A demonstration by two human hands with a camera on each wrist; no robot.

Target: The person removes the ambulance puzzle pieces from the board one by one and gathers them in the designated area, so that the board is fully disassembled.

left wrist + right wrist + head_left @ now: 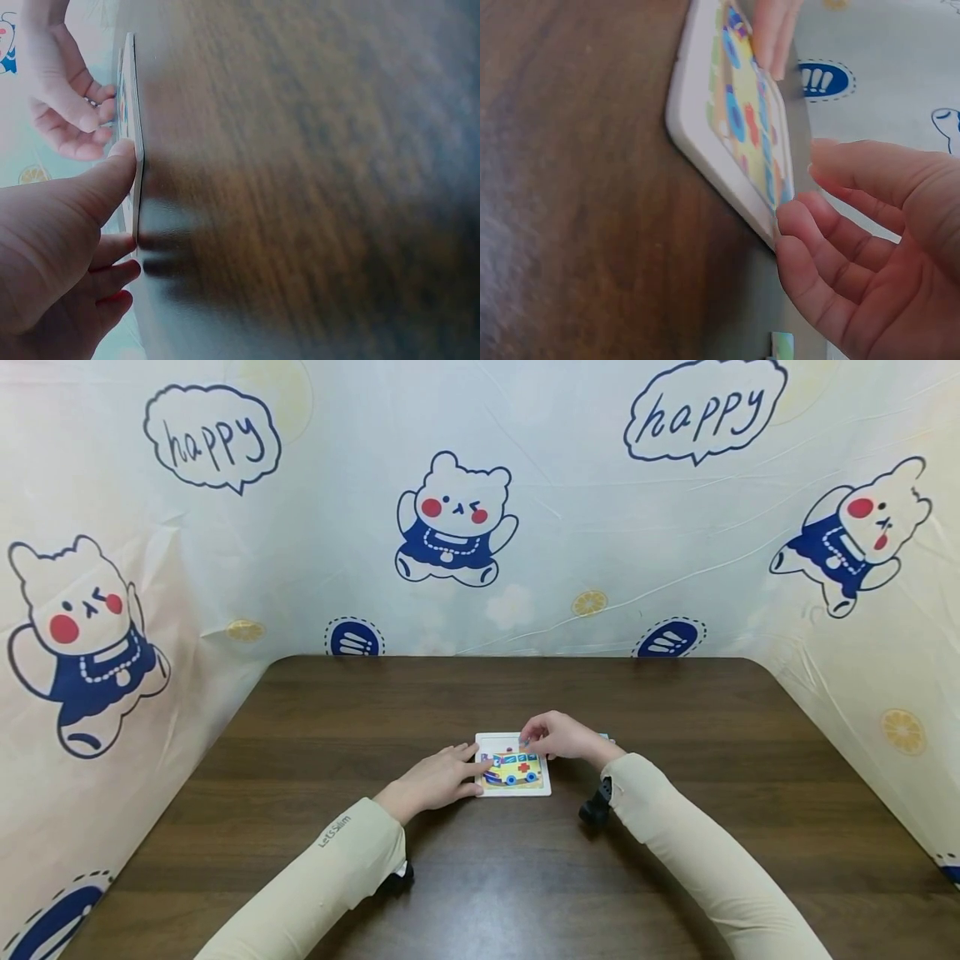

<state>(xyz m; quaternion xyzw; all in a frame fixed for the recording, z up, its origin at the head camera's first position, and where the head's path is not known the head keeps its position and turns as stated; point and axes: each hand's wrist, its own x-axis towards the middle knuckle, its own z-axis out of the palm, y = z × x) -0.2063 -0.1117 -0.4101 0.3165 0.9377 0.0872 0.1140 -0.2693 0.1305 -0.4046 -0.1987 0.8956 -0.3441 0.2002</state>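
Note:
A white-framed puzzle tray [513, 765] with an ambulance picture lies flat on the brown table [480, 877]. My left hand [441, 778] rests beside its left edge. Its fingers are straight, and the thumb [112, 176] presses the rim of the tray [133, 112]. My right hand [561, 737] is curled over the tray's far right corner. There the thumb [840, 161] lies above the picture and the index fingertip [799, 217] sits against the edge of the tray [705, 142]. No piece shows between those fingers.
A loose puzzle piece [782, 346] lies on the table just right of the tray, partly behind my right hand, and shows as a bluish piece [604, 737]. Cartoon-print cloth walls [480, 527] close the table at the back and both sides.

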